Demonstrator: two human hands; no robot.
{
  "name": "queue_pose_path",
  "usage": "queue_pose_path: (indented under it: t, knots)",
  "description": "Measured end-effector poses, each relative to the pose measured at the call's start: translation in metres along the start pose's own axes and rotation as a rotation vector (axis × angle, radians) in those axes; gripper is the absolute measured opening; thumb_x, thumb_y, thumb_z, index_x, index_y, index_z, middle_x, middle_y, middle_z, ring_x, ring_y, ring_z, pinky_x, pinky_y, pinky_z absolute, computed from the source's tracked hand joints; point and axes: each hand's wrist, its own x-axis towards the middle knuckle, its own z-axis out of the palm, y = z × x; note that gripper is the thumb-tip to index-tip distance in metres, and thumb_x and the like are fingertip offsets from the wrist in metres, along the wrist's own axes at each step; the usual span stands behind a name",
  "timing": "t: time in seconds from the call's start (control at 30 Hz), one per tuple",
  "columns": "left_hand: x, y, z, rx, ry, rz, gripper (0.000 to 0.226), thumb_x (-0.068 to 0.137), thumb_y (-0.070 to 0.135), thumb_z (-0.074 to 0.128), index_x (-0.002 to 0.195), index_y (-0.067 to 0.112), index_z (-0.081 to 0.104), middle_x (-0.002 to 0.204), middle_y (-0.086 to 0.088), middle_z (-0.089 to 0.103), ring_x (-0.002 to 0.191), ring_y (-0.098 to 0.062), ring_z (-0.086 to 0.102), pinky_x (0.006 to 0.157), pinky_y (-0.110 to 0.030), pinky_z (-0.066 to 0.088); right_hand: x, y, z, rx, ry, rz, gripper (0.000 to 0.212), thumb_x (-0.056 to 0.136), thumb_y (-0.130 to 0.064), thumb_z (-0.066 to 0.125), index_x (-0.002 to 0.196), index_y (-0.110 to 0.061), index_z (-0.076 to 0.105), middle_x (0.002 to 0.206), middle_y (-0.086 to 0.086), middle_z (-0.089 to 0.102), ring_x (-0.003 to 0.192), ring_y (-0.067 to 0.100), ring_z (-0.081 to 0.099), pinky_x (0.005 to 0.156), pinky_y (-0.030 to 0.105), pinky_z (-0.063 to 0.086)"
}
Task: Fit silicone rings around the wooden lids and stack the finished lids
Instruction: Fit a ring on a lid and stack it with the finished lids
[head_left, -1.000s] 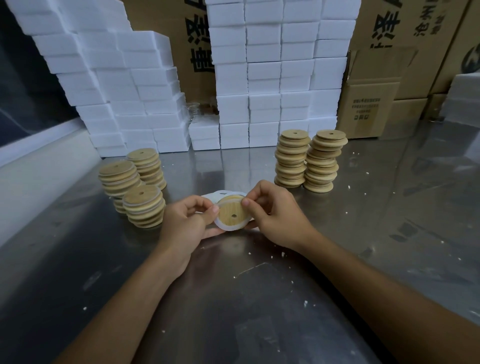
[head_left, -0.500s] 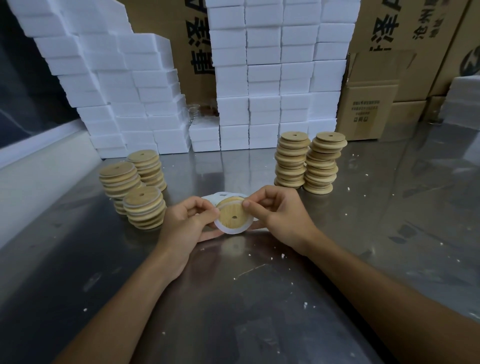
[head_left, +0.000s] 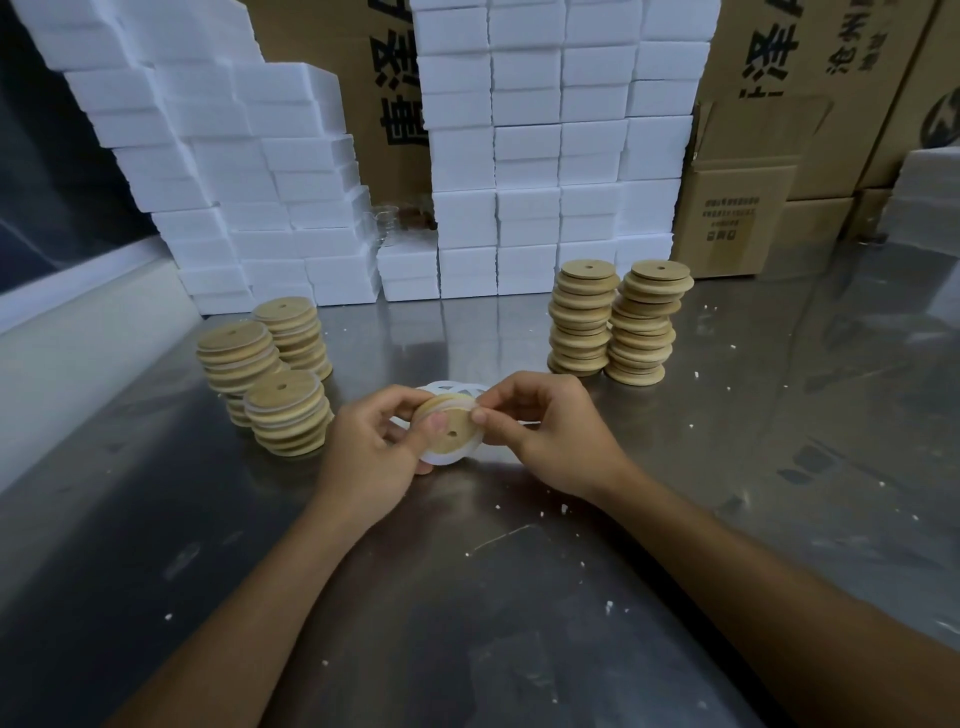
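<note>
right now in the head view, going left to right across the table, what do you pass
stacks of ringed wooden lids → left hand → wooden lid being ringed → right hand → stacks of bare wooden lids

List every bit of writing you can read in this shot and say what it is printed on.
"唐泽", partly hidden: large black characters running sideways on the big carton between the white foam block stacks.
"泽", cut off at the top edge: the same large print on the tall carton at the right.
Smaller characters beside it: too blurred to read.
Small print on the small open carton: too small to read.
Wooden lid: no writing.
</note>
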Motion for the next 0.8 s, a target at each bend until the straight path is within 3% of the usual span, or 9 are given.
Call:
queue_pose_path:
  t: [0.1,0.23,0.4,0.57,0.8]
  knots:
    - [0.0,0.0,0.0,-0.115,-0.001,-0.087,0.025,0.084,0.006,0.071,0.076,0.03,0.072,0.077,0.004,0.071,0.066,-0.019,0.07,0.054,-0.036,0.06,0.001,0.0,-0.003,0.041,-0.025,0.061,0.01,0.088,-0.005,0.072,0.09,0.005,0.07,0.086,0.022,0.074,0.079,0.038,0.071,0.079,0.047,0.06]
    - [-0.001,0.0,0.001,-0.172,-0.011,-0.142,0.024,0.084,0.006,0.07,0.076,0.029,0.073,0.075,0.008,0.071,0.066,-0.015,0.071,0.053,-0.031,0.059,0.002,-0.002,-0.002,0.084,-0.076,0.112,0.012,0.09,-0.002,0.069,0.092,0.009,0.068,0.086,0.018,0.073,0.074,0.02,0.071,0.078,0.037,0.062]
    - [0.001,0.001,-0.001,-0.256,0.007,-0.246,0.012,0.088,0.007,0.066,0.089,0.017,0.071,0.083,-0.003,0.073,0.069,-0.019,0.072,0.055,-0.03,0.059,0.003,-0.007,-0.006,0.128,-0.081,0.143,0.013,0.087,0.002,0.07,0.093,0.013,0.068,0.092,0.026,0.073,0.081,0.028,0.071,0.087,0.044,0.059]
    - [0.001,0.005,-0.002,-0.291,0.009,-0.302,0.009,0.09,0.009,0.064,0.093,0.015,0.069,0.089,-0.006,0.074,0.07,-0.019,0.071,0.057,-0.031,0.06,0.002,-0.011,-0.009,0.11,-0.091,0.131,0.015,0.086,0.001,0.071,0.095,0.013,0.07,0.09,0.026,0.073,0.078,0.026,0.071,0.081,0.035,0.062]
    - [0.001,0.009,-0.002,-0.34,0.02,-0.352,0.006,0.089,0.012,0.065,0.094,0.011,0.069,0.083,-0.005,0.075,0.067,-0.017,0.069,0.056,-0.031,0.059,-0.001,-0.009,-0.004,0.186,-0.073,0.188,0.015,0.09,-0.006,0.069,0.092,0.009,0.068,0.087,0.028,0.072,0.076,0.027,0.069,0.07,0.033,0.062]
